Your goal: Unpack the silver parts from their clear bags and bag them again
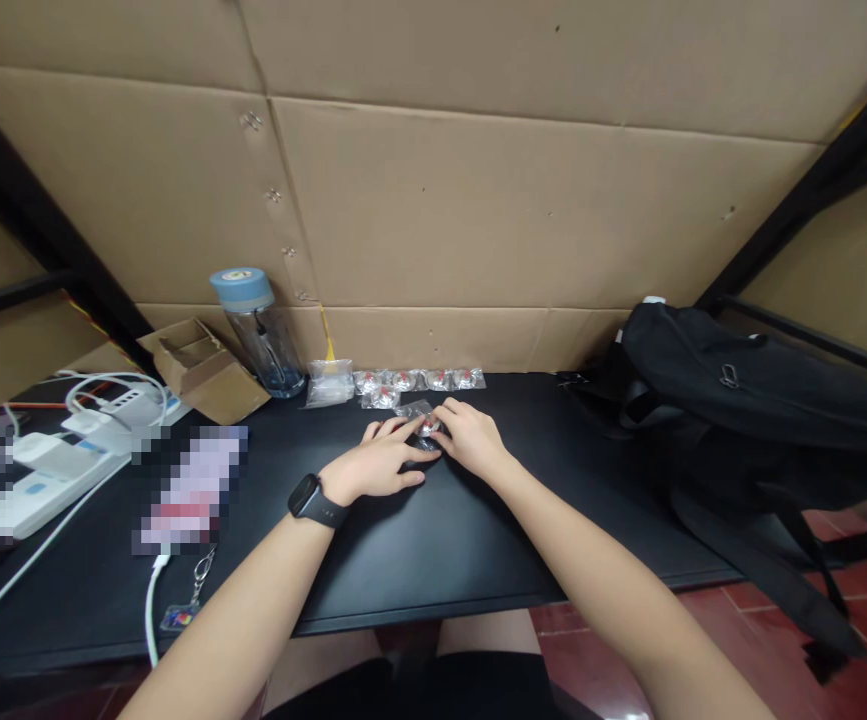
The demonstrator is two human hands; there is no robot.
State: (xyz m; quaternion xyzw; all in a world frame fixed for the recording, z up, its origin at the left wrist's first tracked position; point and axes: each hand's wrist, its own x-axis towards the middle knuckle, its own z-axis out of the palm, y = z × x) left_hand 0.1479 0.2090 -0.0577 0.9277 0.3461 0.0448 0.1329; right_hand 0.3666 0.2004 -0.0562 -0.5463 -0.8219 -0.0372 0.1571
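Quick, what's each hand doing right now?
Left hand: open, fingers spread at a clear packet.
Right hand: curled at the same packet; whether gripping cannot be told.

Packets (403, 381) and bottle (268, 348) on black desk (410, 560)

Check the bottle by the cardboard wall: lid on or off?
On: the blue lid caps the top of the clear bottle. Whether it's screwed tight, I can't tell.

Soft light, pale sheen on black desktop (433, 545), glints on plastic packets (403, 381), stretched edges, pixelated patches at left
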